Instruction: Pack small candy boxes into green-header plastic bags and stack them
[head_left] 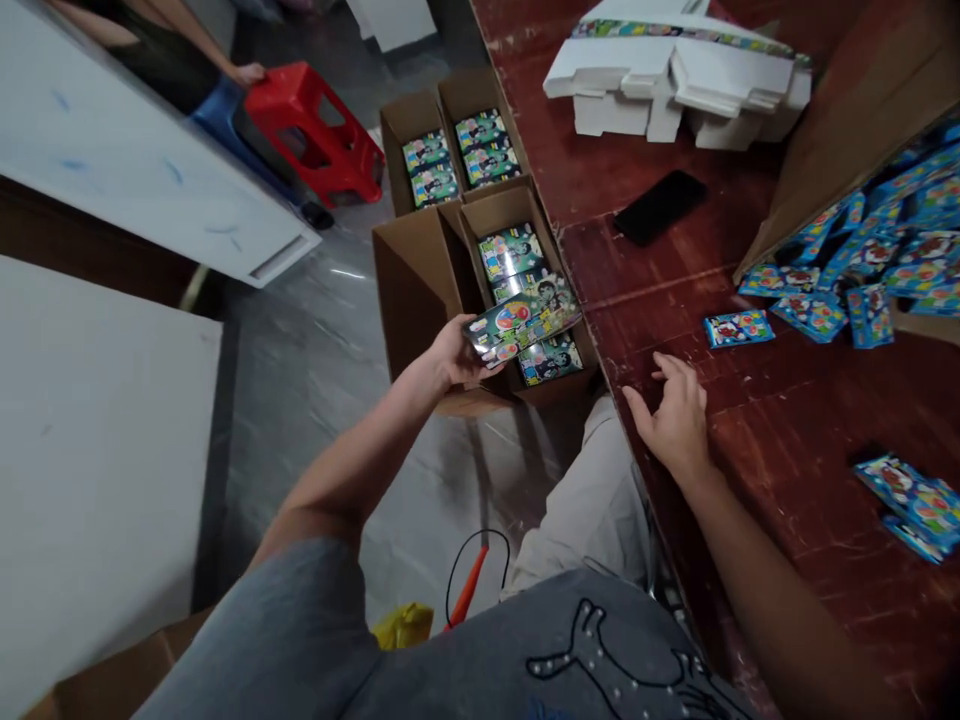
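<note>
My left hand (459, 352) grips one end of a printed green-and-black box (525, 318) with colourful round shapes on it. The box is tilted above an open cardboard carton (480, 208), where similar printed boxes (510, 250) lie inside. My right hand (679, 415) rests at the edge of the dark red table (645, 310), fingers loosely spread and holding nothing. The nearest thing beyond it is a small blue packet (739, 328) lying flat on the table.
More cartons with printed boxes (487, 145) stand on the floor beside the table. A phone (660, 207), white folded cartons (675, 80) and a large cardboard box (840, 130) spilling blue packets occupy the table. At upper left, another person's hand (250, 74) touches a red stool (315, 130).
</note>
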